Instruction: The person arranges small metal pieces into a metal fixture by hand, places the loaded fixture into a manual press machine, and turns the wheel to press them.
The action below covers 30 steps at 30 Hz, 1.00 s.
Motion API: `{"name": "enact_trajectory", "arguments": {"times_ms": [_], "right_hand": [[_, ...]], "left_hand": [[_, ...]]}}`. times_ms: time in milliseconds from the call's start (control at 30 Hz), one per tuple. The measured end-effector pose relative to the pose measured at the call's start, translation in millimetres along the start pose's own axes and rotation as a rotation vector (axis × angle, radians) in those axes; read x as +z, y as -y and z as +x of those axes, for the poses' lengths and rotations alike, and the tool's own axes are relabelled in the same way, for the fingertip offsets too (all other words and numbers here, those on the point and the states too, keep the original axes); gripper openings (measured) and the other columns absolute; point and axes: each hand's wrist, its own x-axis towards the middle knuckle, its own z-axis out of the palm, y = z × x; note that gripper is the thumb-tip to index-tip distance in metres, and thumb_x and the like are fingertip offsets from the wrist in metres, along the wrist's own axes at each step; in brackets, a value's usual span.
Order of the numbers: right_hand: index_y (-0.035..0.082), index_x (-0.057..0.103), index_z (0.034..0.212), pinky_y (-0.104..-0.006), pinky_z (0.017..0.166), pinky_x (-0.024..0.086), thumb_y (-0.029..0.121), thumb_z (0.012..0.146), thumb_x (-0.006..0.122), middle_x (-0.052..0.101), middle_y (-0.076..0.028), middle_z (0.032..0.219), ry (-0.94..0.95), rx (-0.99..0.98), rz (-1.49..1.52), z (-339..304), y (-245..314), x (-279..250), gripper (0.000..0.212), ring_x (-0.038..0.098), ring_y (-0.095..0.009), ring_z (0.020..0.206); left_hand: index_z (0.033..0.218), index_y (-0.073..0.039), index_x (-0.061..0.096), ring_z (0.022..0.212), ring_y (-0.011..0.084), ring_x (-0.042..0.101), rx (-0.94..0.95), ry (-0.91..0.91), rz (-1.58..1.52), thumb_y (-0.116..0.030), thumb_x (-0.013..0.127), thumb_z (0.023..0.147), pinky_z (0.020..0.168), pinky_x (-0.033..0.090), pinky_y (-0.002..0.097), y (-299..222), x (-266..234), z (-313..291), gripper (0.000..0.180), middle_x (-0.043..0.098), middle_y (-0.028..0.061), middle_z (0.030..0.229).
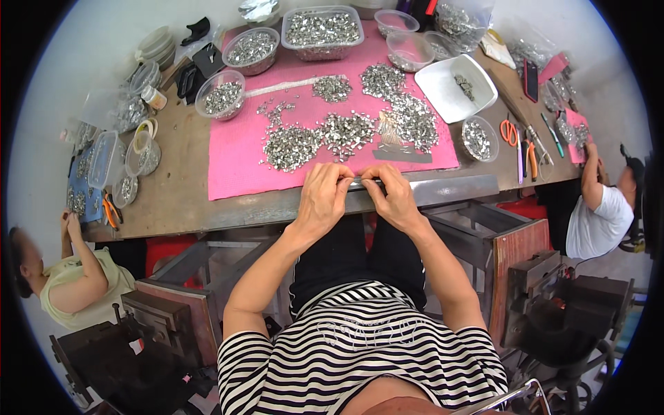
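Note:
Close together at the table's front edge, my left hand (322, 196) and my right hand (392, 196) meet with bent fingers and thumbs pressed in a pinch. Whatever sits between the fingertips is too small to make out. Beneath them runs a flat grey metal strip (456, 188) along the edge. Just beyond lies a pink ridged mat (238, 162) with heaps of small silvery metal pieces, among them a left heap (292, 146) and a middle heap (347, 133). Thin brass-coloured pins (389, 130) lie beside a dark grey flat piece (403, 157).
Tubs of metal pieces, including a large rectangular one (322, 31), line the back. At right are a white tray (436, 93), a round tub (479, 138), orange-handled scissors (508, 133) and pliers (530, 160). Co-workers sit at left (90, 277) and right (602, 214).

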Motion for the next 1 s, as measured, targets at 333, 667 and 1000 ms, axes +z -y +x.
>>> {"name": "enact_trajectory", "arguments": {"times_ms": [333, 667, 1000], "right_hand": [[0.002, 0.066, 0.100, -0.0391, 0.083, 0.046, 0.000, 0.087, 0.071, 0.070, -0.009, 0.096, -0.057, -0.149, -0.174, -4, 1, 3, 0.014, 0.066, -0.028, 0.089], [0.001, 0.070, 0.110, -0.0322, 0.087, 0.052, 0.008, 0.097, 0.067, 0.073, -0.010, 0.103, -0.215, 0.232, 0.094, -20, -13, -5, 0.015, 0.068, -0.021, 0.097], [0.003, 0.071, 0.107, -0.0345, 0.085, 0.052, 0.008, 0.091, 0.072, 0.073, -0.010, 0.102, -0.122, 0.253, 0.144, -15, -11, -13, 0.017, 0.069, -0.024, 0.096]], "left_hand": [[0.097, -0.004, 0.062, 0.088, 0.0295, 0.060, 0.074, -0.008, 0.099, -0.006, 0.068, 0.090, 0.082, 0.042, 0.0412, 1, 6, -2, 0.009, 0.066, 0.0078, 0.092], [0.098, -0.006, 0.062, 0.089, 0.0291, 0.060, 0.148, -0.006, 0.199, -0.008, 0.068, 0.090, 0.088, 0.041, 0.0416, 1, 11, -4, 0.009, 0.065, 0.0073, 0.092], [0.097, -0.003, 0.062, 0.083, 0.0293, 0.061, 0.251, 0.069, 0.251, -0.003, 0.071, 0.086, 0.077, 0.049, 0.0418, -1, 5, 3, 0.015, 0.065, 0.0098, 0.091]]}}
